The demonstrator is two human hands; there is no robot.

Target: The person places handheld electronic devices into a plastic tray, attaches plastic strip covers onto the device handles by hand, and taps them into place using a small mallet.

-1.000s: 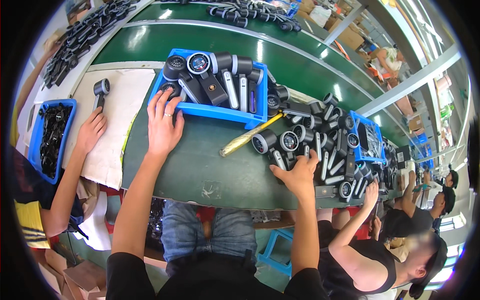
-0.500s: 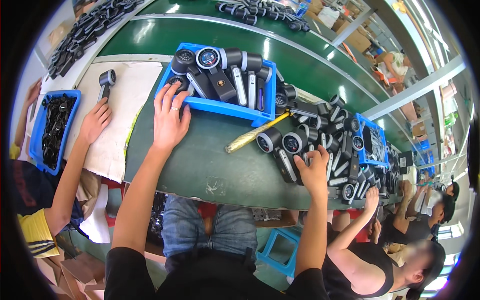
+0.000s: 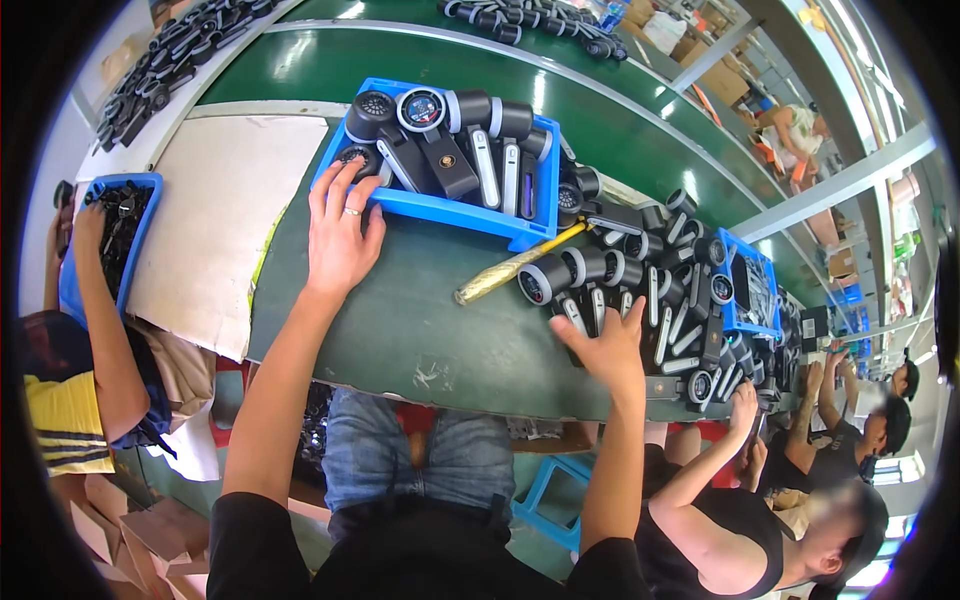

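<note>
My left hand [image 3: 343, 235] rests at the near left corner of a blue bin [image 3: 430, 208]. Its fingers are spread over the rim and touch a black handheld fan [image 3: 357, 160] inside. Several black and grey fans fill this bin, their round heads toward the far side. To the right, my right hand [image 3: 608, 350] is open at the near edge of a pile of similar fans [image 3: 665, 285]. Thumb and forefinger stand wide apart beside the handles of a few fans lying side by side; the other fingertips are partly hidden.
A yellow-handled tool with a wrapped end [image 3: 495, 278] lies between bin and pile. Another blue bin [image 3: 750, 325] stands beyond the pile. At left, a co-worker's hand [image 3: 90, 235] reaches into a bin of black parts [image 3: 150, 215] beside a white sheet [image 3: 215, 200].
My right hand has spread its fingers and shifted slightly left; fans beside it now lie more in a row. My left hand stays put. The co-worker's fan has left the white sheet.
</note>
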